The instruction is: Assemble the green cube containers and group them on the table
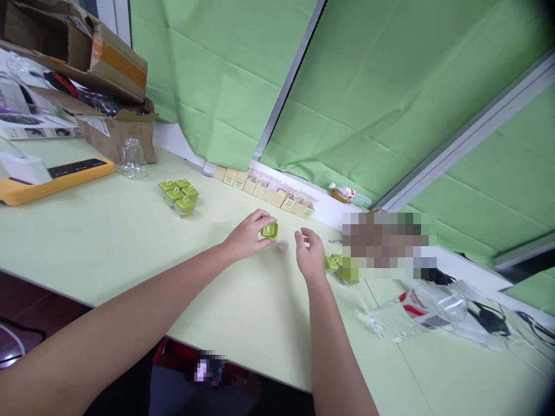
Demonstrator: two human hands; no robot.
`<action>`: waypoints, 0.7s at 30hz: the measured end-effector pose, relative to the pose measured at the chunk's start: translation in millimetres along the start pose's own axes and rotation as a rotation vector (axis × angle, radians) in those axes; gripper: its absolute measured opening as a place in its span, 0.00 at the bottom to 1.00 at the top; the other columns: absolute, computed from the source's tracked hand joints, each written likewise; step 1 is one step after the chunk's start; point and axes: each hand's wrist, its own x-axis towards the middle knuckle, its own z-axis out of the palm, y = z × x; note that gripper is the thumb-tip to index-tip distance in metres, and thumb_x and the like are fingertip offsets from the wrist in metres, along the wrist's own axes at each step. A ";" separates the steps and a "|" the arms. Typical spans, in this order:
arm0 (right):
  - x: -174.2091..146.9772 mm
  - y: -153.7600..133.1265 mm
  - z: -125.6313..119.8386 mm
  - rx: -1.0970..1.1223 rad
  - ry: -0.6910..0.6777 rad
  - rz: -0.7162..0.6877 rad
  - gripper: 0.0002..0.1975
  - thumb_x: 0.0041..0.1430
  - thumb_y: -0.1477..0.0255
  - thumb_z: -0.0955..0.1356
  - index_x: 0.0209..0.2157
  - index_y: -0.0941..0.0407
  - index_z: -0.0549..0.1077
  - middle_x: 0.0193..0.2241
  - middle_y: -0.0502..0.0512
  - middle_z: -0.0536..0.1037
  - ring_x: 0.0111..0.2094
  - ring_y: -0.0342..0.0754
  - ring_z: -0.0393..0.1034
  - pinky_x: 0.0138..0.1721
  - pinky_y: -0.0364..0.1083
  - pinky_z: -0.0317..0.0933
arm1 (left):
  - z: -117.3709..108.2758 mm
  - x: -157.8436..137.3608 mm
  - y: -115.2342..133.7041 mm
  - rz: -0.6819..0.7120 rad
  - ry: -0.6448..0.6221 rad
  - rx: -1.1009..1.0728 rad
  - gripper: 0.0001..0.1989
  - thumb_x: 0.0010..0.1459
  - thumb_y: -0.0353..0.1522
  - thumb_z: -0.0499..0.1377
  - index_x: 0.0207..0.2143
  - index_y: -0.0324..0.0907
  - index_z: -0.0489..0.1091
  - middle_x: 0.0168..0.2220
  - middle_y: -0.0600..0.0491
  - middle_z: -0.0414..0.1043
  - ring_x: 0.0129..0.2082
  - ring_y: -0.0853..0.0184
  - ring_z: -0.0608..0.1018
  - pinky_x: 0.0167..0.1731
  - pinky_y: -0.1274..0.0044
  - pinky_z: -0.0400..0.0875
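Note:
My left hand (251,236) pinches a small green square lid (269,231) by its edges above the table. The hollow side of the lid faces me. Just to its right is a small pale pinkish round thing (283,246), too blurred to name. My right hand (310,249) holds nothing and hangs beside it, fingers curved and apart. Behind the right wrist stand several small clear boxes with green lids (333,263), partly hidden. A further cluster of green-lidded boxes (178,195), with loops on top, sits to the left of my hands.
Small cardboard boxes (269,188) line the table's back edge below green blinds. At left are a yellow-edged power strip (82,170), a clear jar (132,159) and open cartons (117,130). A large plastic bottle (411,312) lies at right, a smaller bottle (351,195) at the back.

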 end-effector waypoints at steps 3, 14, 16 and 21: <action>-0.2 17.2 4.1 -0.278 -0.132 0.003 0.19 0.55 0.59 0.69 0.43 0.56 0.75 0.42 0.66 0.75 0.41 0.57 0.70 0.46 0.55 0.61 | 0.0 -0.9 -1.8 0.002 -0.016 0.017 0.20 0.56 0.31 0.63 0.52 0.46 0.69 0.48 0.49 0.66 0.47 0.63 0.74 0.47 0.71 0.72; -3.8 5.2 16.3 0.282 -0.181 0.194 0.15 0.48 0.62 0.73 0.36 0.52 0.71 0.32 0.53 0.78 0.31 0.49 0.73 0.36 0.49 0.66 | 0.2 -1.6 -4.3 -0.036 -0.045 0.059 0.21 0.55 0.33 0.64 0.52 0.47 0.69 0.48 0.50 0.69 0.48 0.61 0.74 0.50 0.69 0.70; -2.8 -4.6 14.1 0.578 -0.199 0.285 0.17 0.48 0.61 0.73 0.39 0.53 0.71 0.32 0.53 0.78 0.32 0.50 0.75 0.38 0.50 0.69 | 0.4 -1.8 -7.2 -0.054 -0.050 0.064 0.21 0.55 0.32 0.64 0.52 0.47 0.69 0.48 0.50 0.68 0.47 0.61 0.74 0.49 0.69 0.71; -8.5 -21.3 16.2 0.835 -0.298 0.310 0.18 0.52 0.58 0.72 0.40 0.55 0.72 0.30 0.54 0.78 0.28 0.47 0.73 0.34 0.49 0.71 | 0.7 -2.4 -11.1 -0.062 -0.053 0.091 0.21 0.53 0.32 0.64 0.51 0.45 0.70 0.47 0.50 0.68 0.47 0.61 0.74 0.48 0.69 0.71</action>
